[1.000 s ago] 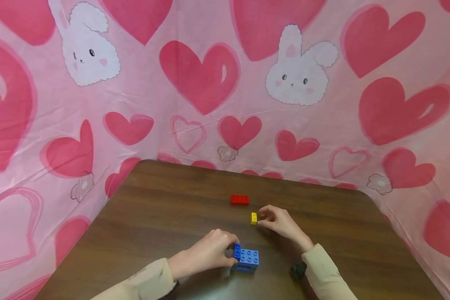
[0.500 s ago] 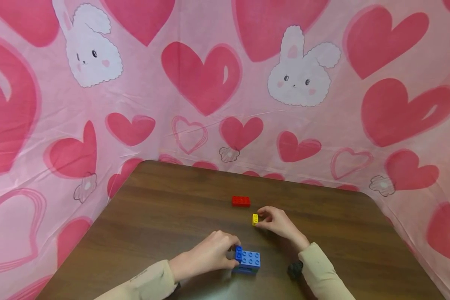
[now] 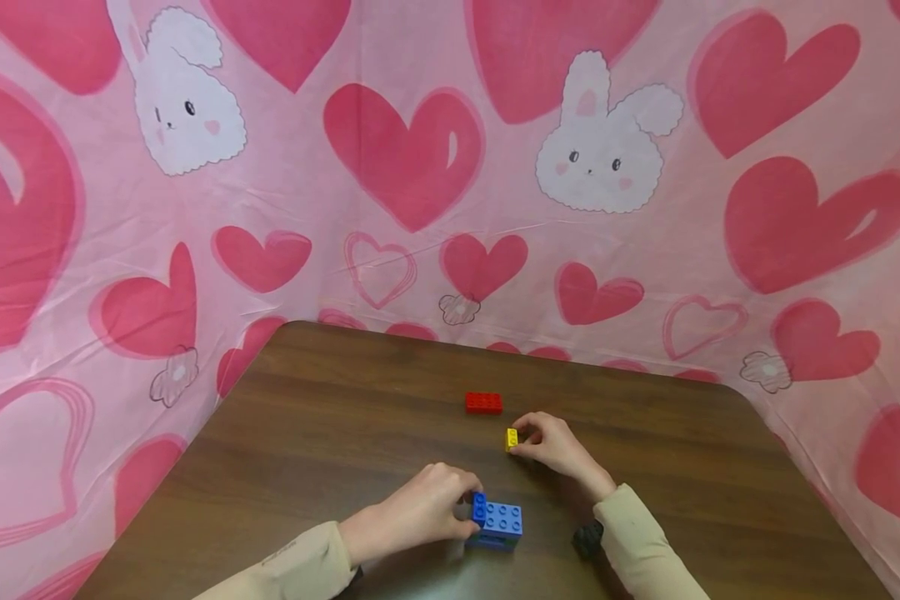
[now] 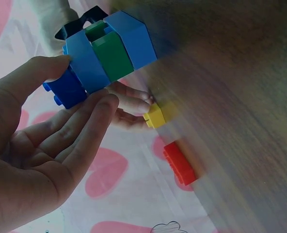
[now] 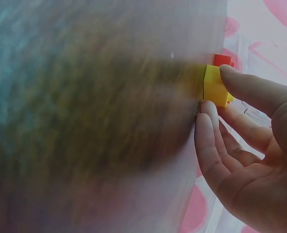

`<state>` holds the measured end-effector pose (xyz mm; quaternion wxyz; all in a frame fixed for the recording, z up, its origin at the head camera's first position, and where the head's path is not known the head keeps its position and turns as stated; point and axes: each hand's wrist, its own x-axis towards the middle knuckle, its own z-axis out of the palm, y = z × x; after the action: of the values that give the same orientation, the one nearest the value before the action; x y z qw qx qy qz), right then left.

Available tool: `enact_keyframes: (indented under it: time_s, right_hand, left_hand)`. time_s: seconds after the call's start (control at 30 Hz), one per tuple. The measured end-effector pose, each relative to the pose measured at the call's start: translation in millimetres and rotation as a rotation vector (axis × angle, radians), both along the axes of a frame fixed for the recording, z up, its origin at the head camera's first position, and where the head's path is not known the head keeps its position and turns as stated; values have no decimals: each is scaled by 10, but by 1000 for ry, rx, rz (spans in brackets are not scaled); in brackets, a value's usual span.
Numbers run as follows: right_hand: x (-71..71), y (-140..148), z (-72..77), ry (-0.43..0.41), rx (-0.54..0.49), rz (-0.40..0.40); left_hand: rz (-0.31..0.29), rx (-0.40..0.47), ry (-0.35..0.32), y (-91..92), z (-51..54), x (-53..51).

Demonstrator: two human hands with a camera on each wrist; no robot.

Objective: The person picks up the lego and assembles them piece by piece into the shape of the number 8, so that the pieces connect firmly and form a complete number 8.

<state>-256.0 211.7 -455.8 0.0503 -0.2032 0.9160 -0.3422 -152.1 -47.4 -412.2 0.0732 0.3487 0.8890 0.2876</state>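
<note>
Near the front of the table, my left hand (image 3: 420,510) grips a dark blue two-stud brick (image 3: 479,509) between thumb and fingers. That brick sits on the left end of a light blue brick (image 3: 504,518), the top of a small stack. Below it, the left wrist view shows a green brick (image 4: 113,57) and another blue brick (image 4: 136,41). Farther back, my right hand (image 3: 558,450) pinches a small yellow brick (image 3: 512,439) between thumb and fingers. In the right wrist view the yellow brick (image 5: 215,87) stands at the table surface under the thumb.
A red brick (image 3: 483,403) lies on the brown wooden table (image 3: 330,417), behind and left of the yellow one. A dark object (image 3: 588,540) is at the right wrist by the sleeve. Pink heart-patterned cloth (image 3: 420,50) hangs around the table's far edges.
The right thumb and fingers have closed in on the yellow brick and now pinch it. My left hand keeps its grip at the stack. The head view has shifted slightly.
</note>
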Motion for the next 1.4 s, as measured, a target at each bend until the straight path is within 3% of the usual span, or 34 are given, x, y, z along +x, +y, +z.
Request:
enact_keyframes:
  time_s: [0.7, 1.2, 1.4]
  right_hand:
    - [107, 35, 37, -1, 23, -66]
    - [265, 31, 140, -14, 7, -54]
    - [358, 28, 187, -16, -3, -31]
  left_hand:
    - [-11, 8, -2, 1, -12, -7]
    - [-21, 15, 41, -1, -27, -17]
    - [-19, 16, 8, 4, -29, -19]
